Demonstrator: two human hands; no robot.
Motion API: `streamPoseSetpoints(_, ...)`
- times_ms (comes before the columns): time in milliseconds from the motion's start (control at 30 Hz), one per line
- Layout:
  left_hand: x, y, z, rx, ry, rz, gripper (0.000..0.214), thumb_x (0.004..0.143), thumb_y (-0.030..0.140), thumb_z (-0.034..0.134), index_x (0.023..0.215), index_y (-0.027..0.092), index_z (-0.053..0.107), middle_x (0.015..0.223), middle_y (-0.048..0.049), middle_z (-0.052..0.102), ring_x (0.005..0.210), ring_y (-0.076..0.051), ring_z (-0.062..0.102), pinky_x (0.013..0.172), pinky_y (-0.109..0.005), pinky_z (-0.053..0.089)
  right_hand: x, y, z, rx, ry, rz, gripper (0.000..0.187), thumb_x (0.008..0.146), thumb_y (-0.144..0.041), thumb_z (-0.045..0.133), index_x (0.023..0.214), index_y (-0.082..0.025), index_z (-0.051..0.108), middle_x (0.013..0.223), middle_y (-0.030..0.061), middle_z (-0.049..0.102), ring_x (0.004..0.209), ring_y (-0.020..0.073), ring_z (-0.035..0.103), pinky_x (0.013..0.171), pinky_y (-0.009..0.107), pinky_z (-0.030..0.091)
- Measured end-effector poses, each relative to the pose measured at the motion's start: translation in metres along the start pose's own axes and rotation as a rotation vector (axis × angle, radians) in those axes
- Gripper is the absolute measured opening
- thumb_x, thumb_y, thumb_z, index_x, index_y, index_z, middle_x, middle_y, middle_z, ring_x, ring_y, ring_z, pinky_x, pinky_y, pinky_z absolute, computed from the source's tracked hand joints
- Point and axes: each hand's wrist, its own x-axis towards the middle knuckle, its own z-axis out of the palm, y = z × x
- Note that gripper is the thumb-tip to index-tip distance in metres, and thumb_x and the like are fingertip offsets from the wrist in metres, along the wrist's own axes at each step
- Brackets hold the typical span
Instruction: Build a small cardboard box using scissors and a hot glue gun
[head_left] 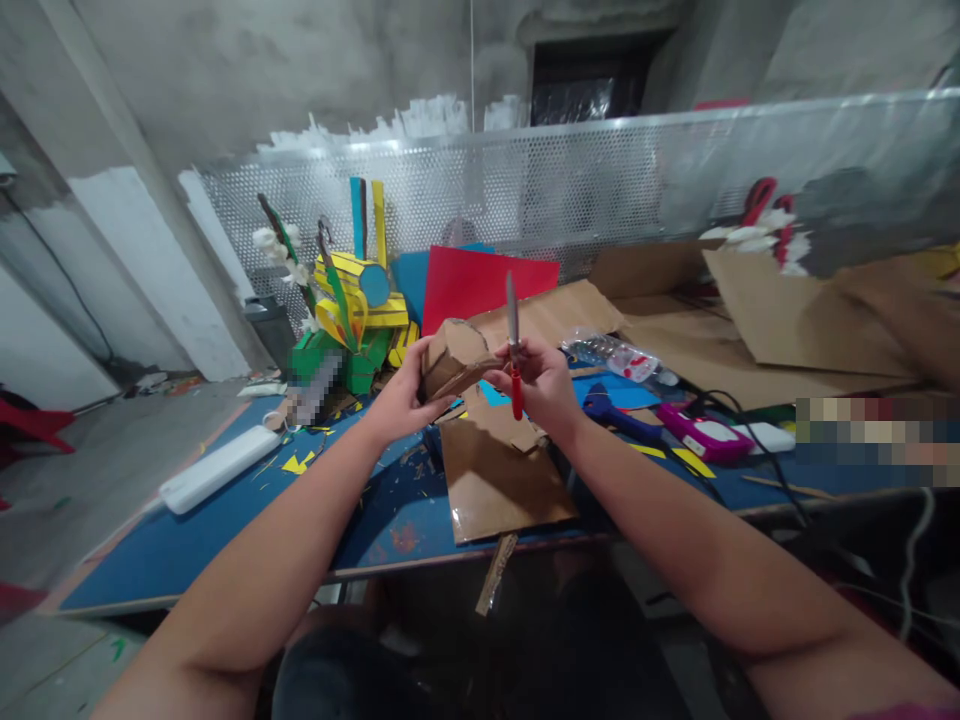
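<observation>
Above the middle of the blue bench (187,540), the left hand (401,400) has its grip closed around a folded piece of brown cardboard (454,360), thumb on the near face and fingers behind it. The right hand (544,385) touches the same piece at its right edge, and its grip is closed on a red-handled craft knife (514,340), which stands nearly upright with the grey blade pointing up. Directly beneath both hands a flat brown cardboard sheet (499,480) lies on the bench, reaching its near edge. A yellow and green paper model (356,320) stands behind the left hand, with a red paper sheet (480,285) leaning just beside it. A white oblong case (217,468) lies well to the left, and a blue-handled tool (615,412) rests near the right wrist.
</observation>
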Motion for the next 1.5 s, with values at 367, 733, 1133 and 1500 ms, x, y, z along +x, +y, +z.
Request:
streamPoseSetpoints(367,0.003,-0.023,-0.022,-0.436,-0.056,-0.280,0.104,0.078,0.043,0.098,0.165,0.033,0.041,0.162,-0.0129,0.060,0.150,-0.044,0.059,0.123,-0.058,0.050,0.029,-0.003,-0.050,-0.700,-0.206,-0.228,0.066,0.073,-0.078,0.094,0.096,-0.022,0.068,0.100,0.0102,0.071,0.089,0.0287,0.066,0.080,0.041,0.054)
streamPoseSetpoints(733,0.000,-0.042,-0.035,-0.390,-0.148,-0.312,0.112,0.073,0.039,0.098,0.170,0.030,0.042,0.169,-0.0135,0.056,0.155,-0.046,0.054,0.128,-0.059,0.045,0.027,0.000,-0.049,-0.850,-0.247,-0.265,0.047,0.078,-0.062,0.094,0.085,-0.023,0.069,0.089,0.0080,0.072,0.082,0.0274,0.065,0.071,0.038,0.045)
streamPoseSetpoints(1133,0.002,-0.035,-0.032,-0.424,-0.125,-0.367,0.112,0.068,0.038,0.100,0.167,0.032,0.049,0.160,-0.0112,0.065,0.147,-0.045,0.062,0.122,-0.056,0.050,0.025,-0.002,-0.044,-0.900,-0.226,-0.244,0.049,0.082,-0.050,0.087,0.069,-0.025,0.048,0.073,0.0028,0.057,0.069,0.0203,0.048,0.064,0.038,0.033)
streamPoseSetpoints(1500,0.003,-0.033,-0.033,-0.462,-0.151,-0.367,0.108,0.066,0.036,0.101,0.163,0.033,0.054,0.146,-0.0098,0.071,0.138,-0.042,0.066,0.116,-0.053,0.054,0.020,-0.004,-0.042,-0.989,-0.230,-0.289,0.037,0.079,-0.030,0.070,0.065,-0.027,0.036,0.065,0.0008,0.047,0.064,0.0187,0.038,0.063,0.038,0.027)
